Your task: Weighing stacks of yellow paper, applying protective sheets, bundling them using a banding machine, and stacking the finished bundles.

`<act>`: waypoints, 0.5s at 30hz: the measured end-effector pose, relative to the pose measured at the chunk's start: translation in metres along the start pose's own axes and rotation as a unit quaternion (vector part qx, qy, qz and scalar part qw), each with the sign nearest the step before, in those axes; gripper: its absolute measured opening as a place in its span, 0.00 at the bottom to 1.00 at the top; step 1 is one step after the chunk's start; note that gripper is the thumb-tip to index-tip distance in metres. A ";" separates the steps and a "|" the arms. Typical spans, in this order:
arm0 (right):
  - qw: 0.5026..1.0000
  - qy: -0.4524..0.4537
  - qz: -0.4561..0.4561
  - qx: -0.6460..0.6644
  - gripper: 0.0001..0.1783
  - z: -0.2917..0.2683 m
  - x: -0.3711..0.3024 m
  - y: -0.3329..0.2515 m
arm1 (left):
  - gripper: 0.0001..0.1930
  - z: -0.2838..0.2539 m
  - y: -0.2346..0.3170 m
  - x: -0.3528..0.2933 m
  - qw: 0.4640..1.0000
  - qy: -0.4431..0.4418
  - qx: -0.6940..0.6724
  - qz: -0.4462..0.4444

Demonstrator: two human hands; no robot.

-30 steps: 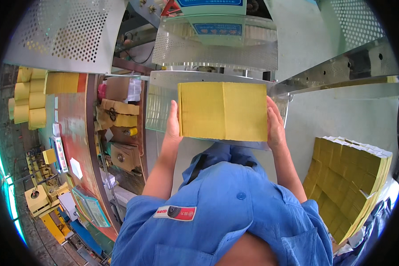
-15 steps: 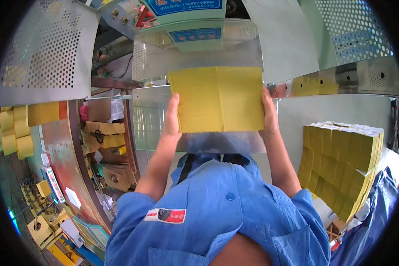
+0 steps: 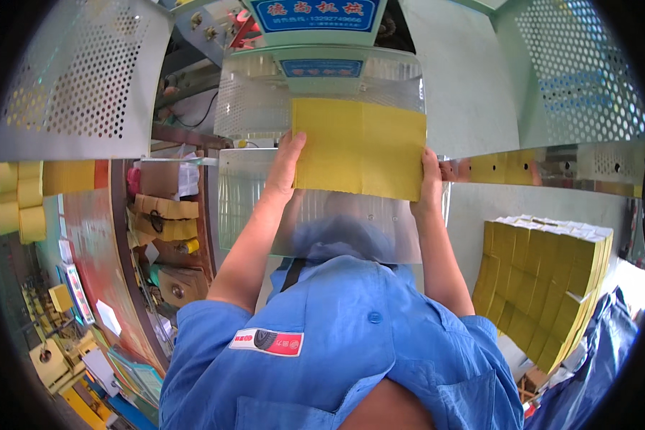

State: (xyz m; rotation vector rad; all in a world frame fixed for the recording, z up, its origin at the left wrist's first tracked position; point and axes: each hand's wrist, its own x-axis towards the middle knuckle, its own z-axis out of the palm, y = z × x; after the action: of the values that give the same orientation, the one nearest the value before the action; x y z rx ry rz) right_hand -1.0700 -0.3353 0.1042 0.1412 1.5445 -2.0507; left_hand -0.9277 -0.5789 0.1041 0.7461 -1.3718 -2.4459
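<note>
A rectangular piece of yellow paper [image 3: 362,147] with a faint crease down its middle is held up between my two hands. My left hand [image 3: 288,159] closes on its left edge, thumb on the face. At the right edge my right hand [image 3: 430,175] grips it the same way. Whether it is one sheet or a thick stack cannot be made out. It overlaps a shiny metal plate [image 3: 322,236] of the machine, which reflects my blue shirt.
A clear guard panel [image 3: 251,93] stands behind the paper. Perforated metal panels [image 3: 86,79] flank both sides, and a metal bar [image 3: 545,165] runs off right. A tall pile of yellow paper bundles [image 3: 545,279] stands at the right. Shelves with brown card [image 3: 168,208] are at the left.
My hands have carried the yellow paper a little farther away from my body, over the metal plate. The paper has turned slightly clockwise. Both hands still hold its sides.
</note>
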 end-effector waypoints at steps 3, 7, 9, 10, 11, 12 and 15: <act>0.999 -0.030 -0.020 0.019 0.31 0.000 -0.008 -0.001 | 0.34 0.001 0.002 -0.009 0.999 0.021 -0.021 0.017; 0.996 -0.075 -0.056 -0.003 0.36 0.004 -0.013 -0.007 | 0.29 0.011 0.002 -0.018 0.999 0.037 -0.028 0.022; 0.995 -0.092 -0.043 0.002 0.35 0.006 -0.008 -0.011 | 0.29 0.014 -0.002 -0.016 0.999 0.040 -0.025 0.024; 0.994 -0.106 -0.031 0.008 0.35 0.006 -0.006 -0.012 | 0.28 0.015 -0.004 -0.016 0.999 0.040 -0.022 0.025; 0.994 -0.107 -0.029 0.010 0.35 0.004 -0.004 -0.012 | 0.28 0.016 -0.006 -0.017 0.999 0.042 -0.020 0.024; 0.994 -0.106 -0.025 0.005 0.36 0.002 -0.003 -0.012 | 0.28 0.018 -0.008 -0.017 0.999 0.046 -0.024 0.016; 0.994 -0.109 -0.028 0.001 0.37 0.003 -0.001 -0.013 | 0.28 0.020 -0.009 -0.015 0.998 0.058 -0.015 0.014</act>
State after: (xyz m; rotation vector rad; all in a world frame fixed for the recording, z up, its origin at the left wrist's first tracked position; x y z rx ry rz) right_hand -1.0749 -0.3357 0.1165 -0.1234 1.4277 -2.0354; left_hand -0.9251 -0.5532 0.1097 0.8427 -1.2901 -2.3569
